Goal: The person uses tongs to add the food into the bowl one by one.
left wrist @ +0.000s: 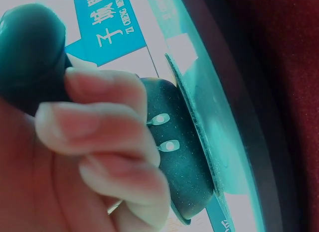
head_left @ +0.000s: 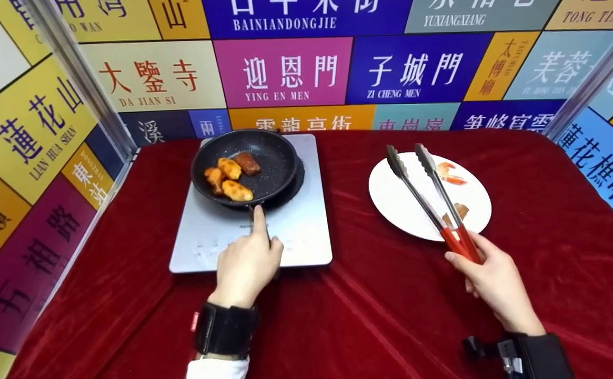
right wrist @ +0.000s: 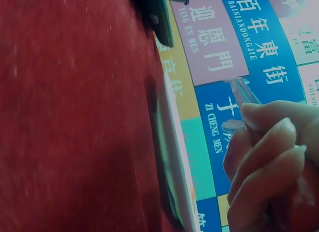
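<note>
My left hand grips the handle of a black frying pan, with the index finger stretched along it in the head view. Inside the pan lie golden-brown pieces like chicken wings and a darker brown piece of meat. My right hand holds tongs by their red handles; their metal tips stand apart over a white plate, with nothing between them. On the plate are a shrimp and a brown piece of meat, partly hidden by the tongs.
Under the pan is a silver induction cooker, its dark heating ring showing at the pan's right. A dark red cloth covers the table. Printed panels with metal corner posts stand behind and at both sides.
</note>
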A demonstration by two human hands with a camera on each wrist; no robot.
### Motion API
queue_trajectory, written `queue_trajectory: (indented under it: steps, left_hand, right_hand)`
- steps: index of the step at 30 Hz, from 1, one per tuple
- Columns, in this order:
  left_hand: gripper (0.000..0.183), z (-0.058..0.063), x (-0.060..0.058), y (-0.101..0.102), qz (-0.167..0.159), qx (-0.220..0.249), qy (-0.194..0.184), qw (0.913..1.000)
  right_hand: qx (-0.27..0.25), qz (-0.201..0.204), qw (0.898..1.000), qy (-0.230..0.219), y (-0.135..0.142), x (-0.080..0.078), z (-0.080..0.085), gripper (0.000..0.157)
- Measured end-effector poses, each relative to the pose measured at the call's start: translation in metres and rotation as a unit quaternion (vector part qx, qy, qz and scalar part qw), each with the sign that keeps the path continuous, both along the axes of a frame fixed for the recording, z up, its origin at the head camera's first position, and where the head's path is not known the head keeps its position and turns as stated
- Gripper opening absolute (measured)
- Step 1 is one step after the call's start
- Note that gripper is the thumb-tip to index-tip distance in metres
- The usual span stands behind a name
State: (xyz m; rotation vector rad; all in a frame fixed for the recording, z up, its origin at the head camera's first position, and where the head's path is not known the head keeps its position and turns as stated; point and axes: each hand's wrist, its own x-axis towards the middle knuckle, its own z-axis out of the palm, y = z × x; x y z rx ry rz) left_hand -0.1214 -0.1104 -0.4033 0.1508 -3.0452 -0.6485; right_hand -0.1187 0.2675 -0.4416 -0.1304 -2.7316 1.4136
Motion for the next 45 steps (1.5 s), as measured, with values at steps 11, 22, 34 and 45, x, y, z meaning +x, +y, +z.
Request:
queue_trajectory:
  steps: [11,22,34,45]
  left_hand:
    - [0.066,0.000,-0.001,0.000,-0.001,-0.003,0.005,1.0000]
    - [0.065,-0.001,-0.001,0.000,-0.001,-0.009,0.010,0.9999]
    - [0.066,-0.001,-0.001,0.002,0.001,0.000,0.002,1.0000]
    - [0.066,-0.002,-0.001,0.001,0.000,-0.004,0.012,0.9999]
  right_hand:
    - [0.216,-0.021,0.972,0.092,0.020,-0.008,-0.003,0.067]
    - [0.305,-0.016,0.942,0.137,0.051,-0.021,-0.001,0.063]
    - [0.325,-0.013,0.936,0.131,0.065,-0.030,-0.003,0.067]
    - [0.342,-0.009,0.933,0.115,0.069,-0.030,-0.005,0.064]
